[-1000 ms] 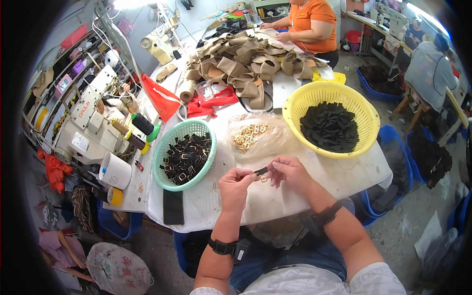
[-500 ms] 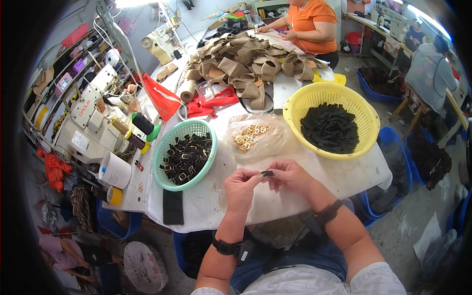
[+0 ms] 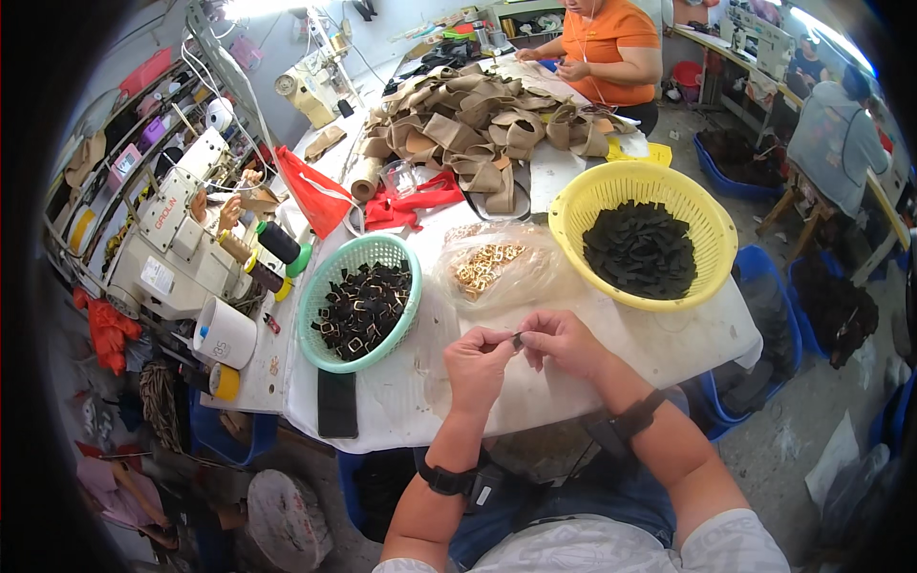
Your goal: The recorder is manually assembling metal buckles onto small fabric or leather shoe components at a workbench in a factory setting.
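A small black strip [image 3: 518, 340] is pinched between my two hands above the near part of the table. My left hand [image 3: 477, 369] is closed on one end, and my right hand [image 3: 565, 343] grips the other; my fingers cover most of it. Whether a buckle is on the strip, I cannot make out. Just beyond my hands lies a clear plastic bag [image 3: 540, 272] with gold buckles [image 3: 485, 267]. On the left, a mint green basket [image 3: 304, 329] holds black strips fitted with gold buckles [image 3: 363, 310]. A yellow basket [image 3: 712, 224] at the right holds plain black strips [image 3: 640, 253].
A black phone [image 3: 337, 404] lies below the green basket. Brown fabric pieces [image 3: 458, 124] are heaped farther back, near a person in orange [image 3: 611, 53]. Sewing machines [image 3: 167, 244] and thread spools [image 3: 277, 241] stand at left. Blue tubs [image 3: 755, 382] flank the table's right side.
My hands have drawn closer together, the left shifting slightly right, and less of the black strip shows. At the left machine, another person's hands have moved.
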Tool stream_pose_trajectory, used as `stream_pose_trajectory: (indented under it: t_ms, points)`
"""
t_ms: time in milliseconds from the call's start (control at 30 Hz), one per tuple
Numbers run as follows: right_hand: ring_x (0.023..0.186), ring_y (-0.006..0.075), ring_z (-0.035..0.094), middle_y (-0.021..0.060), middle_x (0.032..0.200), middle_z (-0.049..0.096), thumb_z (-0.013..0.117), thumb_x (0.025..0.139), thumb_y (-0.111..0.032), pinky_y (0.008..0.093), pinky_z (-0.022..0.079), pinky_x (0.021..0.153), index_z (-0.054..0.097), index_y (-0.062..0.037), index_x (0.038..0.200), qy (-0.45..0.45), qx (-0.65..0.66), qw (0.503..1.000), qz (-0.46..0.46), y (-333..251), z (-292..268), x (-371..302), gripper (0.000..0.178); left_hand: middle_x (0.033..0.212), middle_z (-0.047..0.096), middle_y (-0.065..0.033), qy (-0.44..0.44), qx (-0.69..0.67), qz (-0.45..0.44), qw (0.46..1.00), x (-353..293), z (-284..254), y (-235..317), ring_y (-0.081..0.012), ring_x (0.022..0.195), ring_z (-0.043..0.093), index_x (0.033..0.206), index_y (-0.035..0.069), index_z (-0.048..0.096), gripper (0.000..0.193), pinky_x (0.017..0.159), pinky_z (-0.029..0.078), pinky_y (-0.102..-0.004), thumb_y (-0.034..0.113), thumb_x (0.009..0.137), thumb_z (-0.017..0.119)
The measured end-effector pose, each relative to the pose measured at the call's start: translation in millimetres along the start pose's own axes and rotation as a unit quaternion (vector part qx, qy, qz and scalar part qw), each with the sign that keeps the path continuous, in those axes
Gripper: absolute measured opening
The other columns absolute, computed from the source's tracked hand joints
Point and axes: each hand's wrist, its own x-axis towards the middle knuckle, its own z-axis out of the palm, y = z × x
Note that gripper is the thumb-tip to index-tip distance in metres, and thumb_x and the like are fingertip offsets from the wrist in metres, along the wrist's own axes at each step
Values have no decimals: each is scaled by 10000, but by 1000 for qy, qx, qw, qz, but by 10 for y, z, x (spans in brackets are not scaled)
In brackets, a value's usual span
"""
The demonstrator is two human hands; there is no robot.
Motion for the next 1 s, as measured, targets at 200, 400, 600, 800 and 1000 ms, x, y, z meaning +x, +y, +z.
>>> stream_pose_trajectory:
  t_ms: [200, 400, 600, 800, 1000]
  points:
    - [577, 102, 548, 37, 759, 596, 581, 917, -107, 239, 464, 539, 566, -18, 912, -1, -3, 999, -51, 43, -21, -12, 91, 855, 688, -140, -51, -6, -16, 999, -15, -10, 62, -148, 763, 662, 931, -84, 658, 146, 696, 532, -235, -83, 786, 667]
    - [581, 103, 550, 42, 702, 583, 542, 927, -83, 243, 466, 553, 544, -7, 917, 39, -37, 997, -64, 8, -1, -11, 77, 861, 683, -88, -15, -51, 14, 999, -25, -1, 74, -131, 788, 668, 989, -75, 631, 164, 713, 539, -240, -35, 830, 641]
    - [586, 106, 558, 40, 692, 583, 545, 926, -81, 246, 476, 563, 536, -8, 926, 39, -30, 997, -66, -6, 13, -22, 73, 803, 678, -77, -53, 57, -11, 997, -29, -71, 121, -106, 727, 648, 925, -75, 648, 112, 669, 516, -217, 1, 844, 637]
    - [617, 103, 576, 38, 708, 592, 543, 929, -79, 244, 488, 582, 542, -11, 933, 35, -67, 996, -54, 33, 25, -26, 69, 753, 672, -82, -54, 105, -22, 993, 6, -100, 43, -114, 676, 649, 889, -83, 644, 110, 630, 516, -223, 9, 832, 630]
    - [635, 96, 576, 34, 746, 584, 539, 916, -50, 240, 488, 590, 545, -11, 921, 59, -151, 984, -74, 96, 60, -40, 40, 684, 651, -68, -7, 229, 49, 972, 1, -10, -85, -107, 606, 639, 815, -62, 618, 90, 558, 518, -240, 26, 804, 631]
